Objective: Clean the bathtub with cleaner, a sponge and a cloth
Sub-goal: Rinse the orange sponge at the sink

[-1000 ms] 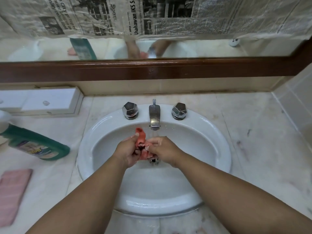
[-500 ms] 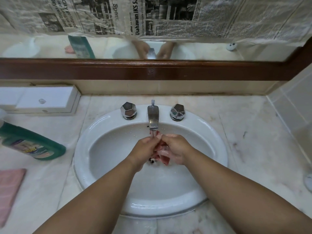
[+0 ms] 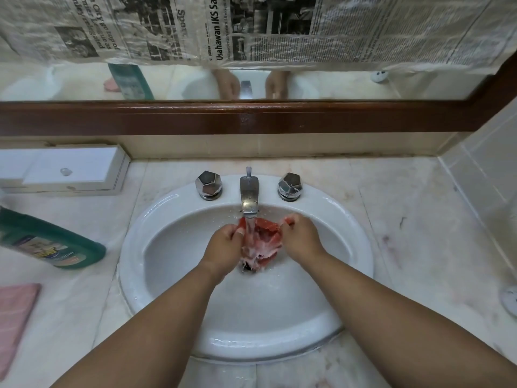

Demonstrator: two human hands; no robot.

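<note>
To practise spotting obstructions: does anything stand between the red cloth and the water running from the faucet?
Nothing visible does. The left hand and right hand hold the red cloth spread directly under the faucet; water lands on it.

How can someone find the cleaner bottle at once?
Start at the white sink. On the counter to its left lies a bottle on its side. It is dark green, unlike the flat pink cloth in front and the white box behind.
</note>
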